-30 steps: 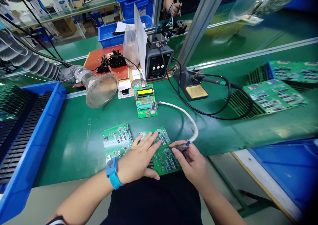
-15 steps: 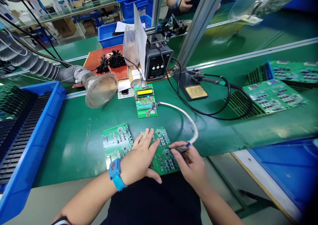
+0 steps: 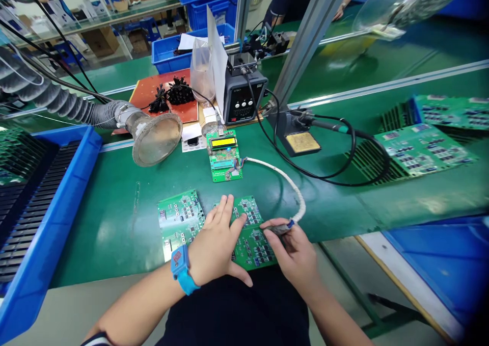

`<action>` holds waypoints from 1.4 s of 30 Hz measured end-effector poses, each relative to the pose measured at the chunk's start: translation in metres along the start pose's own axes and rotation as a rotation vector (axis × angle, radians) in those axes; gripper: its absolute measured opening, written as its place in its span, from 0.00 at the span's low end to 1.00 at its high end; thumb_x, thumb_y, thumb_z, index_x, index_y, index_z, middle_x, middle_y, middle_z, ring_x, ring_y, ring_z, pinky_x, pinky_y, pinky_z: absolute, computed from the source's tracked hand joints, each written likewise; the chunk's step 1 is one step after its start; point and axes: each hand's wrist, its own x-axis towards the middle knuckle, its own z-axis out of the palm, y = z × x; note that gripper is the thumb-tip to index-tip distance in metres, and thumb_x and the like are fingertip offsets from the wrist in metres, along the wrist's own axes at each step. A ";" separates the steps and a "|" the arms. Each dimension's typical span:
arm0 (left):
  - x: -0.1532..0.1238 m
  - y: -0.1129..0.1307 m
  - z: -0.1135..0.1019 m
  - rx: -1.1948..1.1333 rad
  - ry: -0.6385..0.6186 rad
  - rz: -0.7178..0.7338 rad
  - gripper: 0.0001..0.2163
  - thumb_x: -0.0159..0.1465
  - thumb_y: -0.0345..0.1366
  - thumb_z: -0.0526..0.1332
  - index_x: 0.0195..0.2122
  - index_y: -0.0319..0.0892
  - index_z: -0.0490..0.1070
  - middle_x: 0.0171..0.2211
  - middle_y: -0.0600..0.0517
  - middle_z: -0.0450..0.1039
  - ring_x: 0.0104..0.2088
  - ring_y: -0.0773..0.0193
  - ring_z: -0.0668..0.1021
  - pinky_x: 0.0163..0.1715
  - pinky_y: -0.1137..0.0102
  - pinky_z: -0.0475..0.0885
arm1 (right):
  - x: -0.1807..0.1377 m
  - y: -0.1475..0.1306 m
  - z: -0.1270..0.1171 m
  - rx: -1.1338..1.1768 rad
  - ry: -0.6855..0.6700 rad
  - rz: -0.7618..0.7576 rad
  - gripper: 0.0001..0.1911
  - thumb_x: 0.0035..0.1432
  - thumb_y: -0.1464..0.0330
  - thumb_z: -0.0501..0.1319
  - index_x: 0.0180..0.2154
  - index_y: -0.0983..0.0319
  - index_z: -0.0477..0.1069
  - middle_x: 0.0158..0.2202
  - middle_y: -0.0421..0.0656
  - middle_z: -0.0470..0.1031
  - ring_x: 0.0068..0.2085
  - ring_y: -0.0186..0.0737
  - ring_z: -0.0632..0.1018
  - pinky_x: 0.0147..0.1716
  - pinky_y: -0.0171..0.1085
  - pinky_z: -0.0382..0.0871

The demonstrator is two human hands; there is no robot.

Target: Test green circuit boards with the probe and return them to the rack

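Note:
My left hand (image 3: 218,236) lies spread and flat over the left part of a green circuit board (image 3: 254,244), its thumb towards me. A blue wrist strap (image 3: 182,267) is around that wrist. My right hand (image 3: 293,251) pinches a grey probe (image 3: 278,229) at the board's right edge; whether its tip touches the board I cannot tell. A white sleeved cable (image 3: 294,185) curves from the probe to a small green programmer board (image 3: 224,155) with a lit yellow display. Left of my left hand lies a second circuit board (image 3: 179,216).
A blue bin (image 3: 72,183) with upright boards stands at left, below a fume extractor hood (image 3: 157,139). Behind are a soldering station (image 3: 244,99) and an iron stand (image 3: 300,137) with a looping black cable. Stacked boards (image 3: 420,147) lie at right. A co-worker (image 3: 292,2) stands across the bench.
My left hand has shifted slightly, its fingers closer together. My right hand and the probe stay nearly in place. The co-worker across the bench has changed posture.

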 end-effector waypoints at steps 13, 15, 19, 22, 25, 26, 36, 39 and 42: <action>0.001 0.003 -0.001 0.046 0.003 -0.021 0.55 0.39 0.60 0.73 0.62 0.32 0.55 0.66 0.22 0.30 0.65 0.30 0.39 0.58 0.39 0.53 | -0.001 -0.002 0.000 -0.003 0.007 -0.011 0.04 0.63 0.67 0.58 0.42 0.56 0.67 0.36 0.42 0.75 0.38 0.39 0.78 0.40 0.36 0.73; 0.002 0.003 -0.002 0.036 -0.008 -0.033 0.55 0.39 0.59 0.73 0.62 0.32 0.55 0.66 0.23 0.30 0.65 0.30 0.39 0.57 0.38 0.53 | -0.001 -0.002 0.000 -0.002 0.009 -0.013 0.04 0.63 0.67 0.58 0.42 0.57 0.67 0.36 0.42 0.75 0.38 0.39 0.78 0.40 0.36 0.73; 0.002 0.004 -0.003 0.034 -0.008 -0.044 0.55 0.39 0.59 0.73 0.61 0.32 0.55 0.66 0.23 0.31 0.65 0.30 0.39 0.58 0.38 0.53 | 0.000 -0.001 0.000 -0.011 0.013 -0.017 0.04 0.63 0.68 0.58 0.41 0.57 0.67 0.36 0.42 0.75 0.38 0.38 0.78 0.39 0.35 0.73; 0.001 0.003 -0.002 0.046 0.005 -0.038 0.54 0.39 0.60 0.73 0.61 0.33 0.55 0.67 0.24 0.32 0.66 0.31 0.39 0.58 0.39 0.53 | 0.000 -0.001 0.000 -0.013 0.013 -0.023 0.04 0.63 0.68 0.58 0.41 0.57 0.67 0.36 0.42 0.75 0.38 0.38 0.78 0.39 0.35 0.73; 0.000 0.002 -0.001 0.034 0.028 -0.029 0.54 0.39 0.60 0.73 0.61 0.33 0.56 0.67 0.24 0.34 0.66 0.31 0.41 0.58 0.39 0.53 | 0.000 0.000 0.001 -0.005 0.011 -0.020 0.04 0.63 0.68 0.58 0.42 0.57 0.67 0.36 0.42 0.75 0.38 0.38 0.78 0.39 0.35 0.73; 0.000 0.002 -0.001 0.031 0.034 -0.028 0.54 0.39 0.60 0.73 0.61 0.33 0.56 0.66 0.24 0.35 0.66 0.31 0.42 0.58 0.39 0.53 | -0.001 0.000 0.001 -0.001 0.012 -0.018 0.04 0.63 0.68 0.58 0.42 0.57 0.67 0.36 0.42 0.75 0.38 0.38 0.78 0.39 0.36 0.73; -0.004 0.002 0.000 0.009 0.118 -0.019 0.53 0.35 0.53 0.77 0.61 0.38 0.58 0.66 0.26 0.41 0.66 0.30 0.47 0.58 0.39 0.52 | 0.003 -0.008 0.000 0.160 0.100 0.009 0.05 0.61 0.68 0.60 0.41 0.57 0.68 0.36 0.42 0.78 0.38 0.38 0.79 0.39 0.35 0.74; -0.020 -0.005 -0.014 0.029 0.158 -0.020 0.54 0.36 0.51 0.78 0.62 0.42 0.55 0.66 0.28 0.40 0.65 0.30 0.48 0.58 0.38 0.51 | 0.016 -0.016 0.004 0.272 0.206 0.035 0.07 0.61 0.68 0.61 0.43 0.57 0.66 0.36 0.43 0.79 0.36 0.37 0.80 0.37 0.35 0.75; -0.046 -0.027 -0.031 0.051 0.183 -0.042 0.53 0.38 0.50 0.78 0.63 0.43 0.54 0.66 0.31 0.40 0.65 0.29 0.48 0.58 0.36 0.51 | 0.033 -0.015 0.012 0.291 0.213 0.082 0.10 0.59 0.66 0.62 0.43 0.58 0.66 0.36 0.44 0.80 0.37 0.40 0.80 0.38 0.39 0.75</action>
